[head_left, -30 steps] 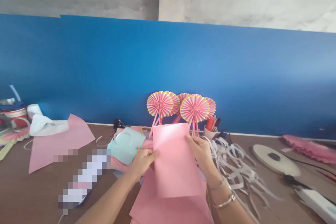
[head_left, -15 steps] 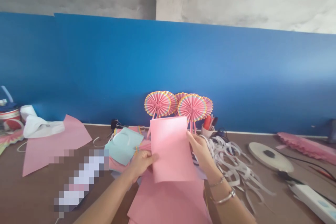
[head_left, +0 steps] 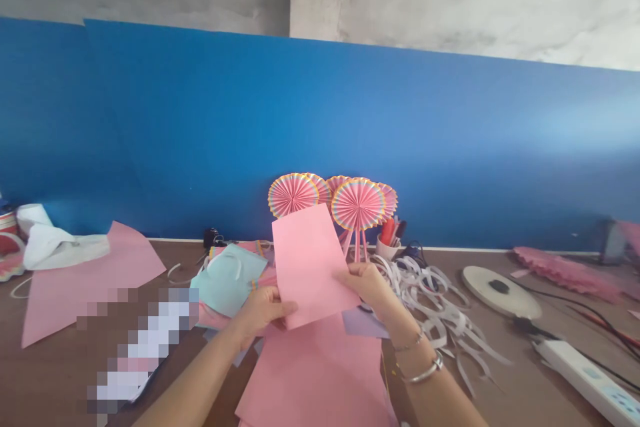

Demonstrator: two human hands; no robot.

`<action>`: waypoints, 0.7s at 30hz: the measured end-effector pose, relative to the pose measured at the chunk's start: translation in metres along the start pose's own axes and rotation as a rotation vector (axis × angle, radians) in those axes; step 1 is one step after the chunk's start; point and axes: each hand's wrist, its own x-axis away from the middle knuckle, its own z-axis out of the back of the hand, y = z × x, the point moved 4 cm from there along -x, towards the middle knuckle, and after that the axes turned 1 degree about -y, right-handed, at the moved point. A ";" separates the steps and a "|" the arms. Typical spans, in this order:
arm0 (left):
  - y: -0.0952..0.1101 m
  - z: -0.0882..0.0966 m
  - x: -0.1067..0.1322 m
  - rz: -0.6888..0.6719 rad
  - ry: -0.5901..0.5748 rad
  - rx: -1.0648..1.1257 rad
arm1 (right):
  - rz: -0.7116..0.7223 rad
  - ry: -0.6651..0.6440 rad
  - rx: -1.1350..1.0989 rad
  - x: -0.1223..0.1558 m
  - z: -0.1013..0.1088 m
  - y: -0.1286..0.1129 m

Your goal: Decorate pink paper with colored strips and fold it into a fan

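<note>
Between my two hands a rectangle of pink paper [head_left: 310,267] is held up, tilted, its top edge overlapping the pinwheel-like fans behind. My left hand [head_left: 265,310] pinches its lower left edge, thumb in front. My right hand [head_left: 367,285] grips its right edge, with fingertips on the paper. Beneath it on the table lies a stack of larger pink sheets [head_left: 320,377]. Standing behind are several round pleated paper fans [head_left: 359,204], pink with rainbow rims, on pink sticks. A light blue face mask [head_left: 227,279] lies left of my left hand.
White curled paper strips [head_left: 440,307] heap up right of my right hand. Farther right are a round pale disc [head_left: 500,290], cables and a power strip [head_left: 590,383]. A cup of pens [head_left: 387,248] stands behind. Pink paper [head_left: 95,287] lies left. A blue partition [head_left: 225,120] bounds the table's back.
The pink paper has turned anticlockwise and leans left, where it stood nearly upright before. My right hand has moved slightly down and left along its edge. The view has shifted a little right.
</note>
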 end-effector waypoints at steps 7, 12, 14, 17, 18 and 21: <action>-0.001 0.000 -0.001 0.012 -0.026 -0.005 | -0.018 -0.032 -0.023 -0.001 0.005 0.002; 0.003 -0.003 0.002 -0.012 -0.108 -0.009 | -0.051 0.004 -0.037 0.002 0.008 -0.003; 0.005 -0.005 0.003 -0.036 -0.142 -0.002 | -0.033 0.025 -0.025 0.003 0.009 -0.006; 0.006 -0.007 0.005 -0.060 -0.141 -0.007 | 0.001 0.043 -0.002 0.003 0.008 -0.007; 0.006 -0.007 0.005 -0.060 -0.133 -0.011 | 0.011 0.044 0.005 0.003 0.008 -0.006; 0.004 -0.007 0.003 -0.044 -0.118 -0.033 | 0.060 0.044 0.051 0.002 0.008 -0.009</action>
